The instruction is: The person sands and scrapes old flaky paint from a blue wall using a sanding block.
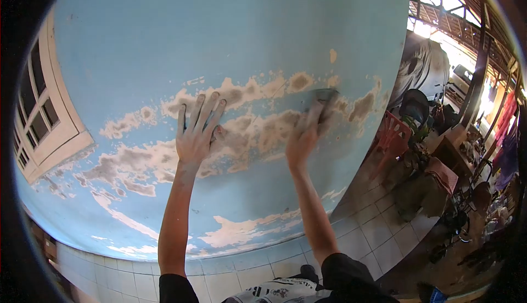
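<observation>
A light blue wall [236,23] fills most of the view, its paint worn off in patches of cream and grey. My left hand [200,130] lies on the wall over a bare patch, dusty, fingers spread, holding nothing. Farther right, my right hand [308,130] is blurred by motion and grips a dark flat block [325,95] against the wall, beside a grey patch [362,106]. The underside of the block and some of the fingers are hidden.
A cream-framed window [71,132] is at the left. Pale floor tiles [365,237] lie below the wall. On the right stand a red plastic chair [392,135], a covered vehicle [431,64] and piled household items under an open roof frame.
</observation>
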